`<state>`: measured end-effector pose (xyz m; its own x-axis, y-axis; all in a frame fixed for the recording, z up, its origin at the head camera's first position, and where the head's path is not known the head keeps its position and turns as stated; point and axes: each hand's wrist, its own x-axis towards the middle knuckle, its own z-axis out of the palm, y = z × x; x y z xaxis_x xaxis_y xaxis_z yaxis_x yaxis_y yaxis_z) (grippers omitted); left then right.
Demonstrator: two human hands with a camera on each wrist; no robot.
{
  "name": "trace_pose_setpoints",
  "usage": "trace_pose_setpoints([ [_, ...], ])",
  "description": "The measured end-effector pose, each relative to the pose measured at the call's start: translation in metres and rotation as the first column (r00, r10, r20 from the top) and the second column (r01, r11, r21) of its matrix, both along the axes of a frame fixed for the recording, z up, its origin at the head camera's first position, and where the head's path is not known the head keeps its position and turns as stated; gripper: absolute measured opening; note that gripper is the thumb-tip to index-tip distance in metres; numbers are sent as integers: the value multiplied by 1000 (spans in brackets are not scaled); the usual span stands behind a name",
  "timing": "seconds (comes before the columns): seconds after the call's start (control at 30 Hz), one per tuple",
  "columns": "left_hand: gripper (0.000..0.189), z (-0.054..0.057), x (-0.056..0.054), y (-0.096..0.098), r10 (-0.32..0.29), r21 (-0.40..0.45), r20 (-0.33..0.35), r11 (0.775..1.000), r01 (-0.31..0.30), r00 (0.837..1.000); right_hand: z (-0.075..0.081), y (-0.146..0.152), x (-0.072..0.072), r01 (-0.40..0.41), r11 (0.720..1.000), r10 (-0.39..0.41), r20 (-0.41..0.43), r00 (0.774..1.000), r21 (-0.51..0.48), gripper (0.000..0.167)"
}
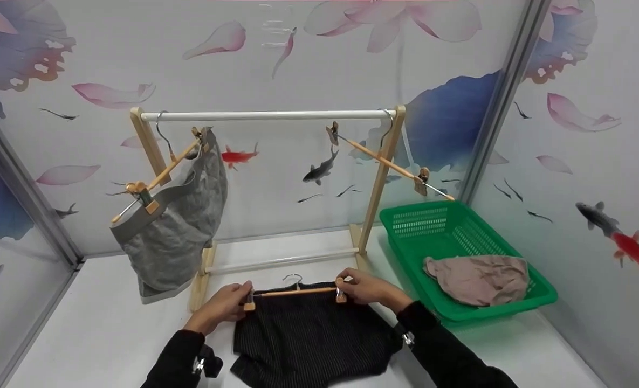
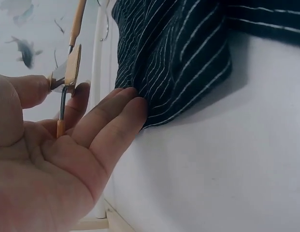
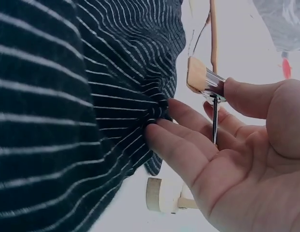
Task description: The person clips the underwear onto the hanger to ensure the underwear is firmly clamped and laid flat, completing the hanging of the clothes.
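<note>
A black garment with thin white stripes, shaped like shorts, lies on the table. Across its top edge is a wooden clip hanger, its metal hook pointing to the back. My left hand pinches the left clip between thumb and forefinger. The right clip is squeezed the same way by my right hand. In both wrist views, the lower fingers of each hand reach the striped cloth, which sits apart from the clips' wooden pads.
Behind stands a rack with a white rail. Grey shorts hang from a clip hanger at its left end; a bare clip hanger hangs at the right. A green basket holding a pinkish cloth stands right. Printed walls enclose the table.
</note>
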<state>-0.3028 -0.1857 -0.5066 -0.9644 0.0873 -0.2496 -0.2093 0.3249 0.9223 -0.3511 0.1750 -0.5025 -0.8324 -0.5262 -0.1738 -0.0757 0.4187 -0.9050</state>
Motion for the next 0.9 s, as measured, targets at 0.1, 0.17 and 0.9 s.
trace_pose_setpoints([
  [0.1,45,-1,-1,4,8,11,-20,1000,-8,1000,2,1,-7,15,999,-15,-18,1000,32,29],
  [0.17,45,-2,-2,7,2,14,-42,1000,-1,999,3,4,-11,20,998,-18,-40,999,57,30],
  [0.9,31,6,-37,14,-16,-112,-207,994,-7,978,14,-6,-46,94,967,-33,-252,967,237,33],
])
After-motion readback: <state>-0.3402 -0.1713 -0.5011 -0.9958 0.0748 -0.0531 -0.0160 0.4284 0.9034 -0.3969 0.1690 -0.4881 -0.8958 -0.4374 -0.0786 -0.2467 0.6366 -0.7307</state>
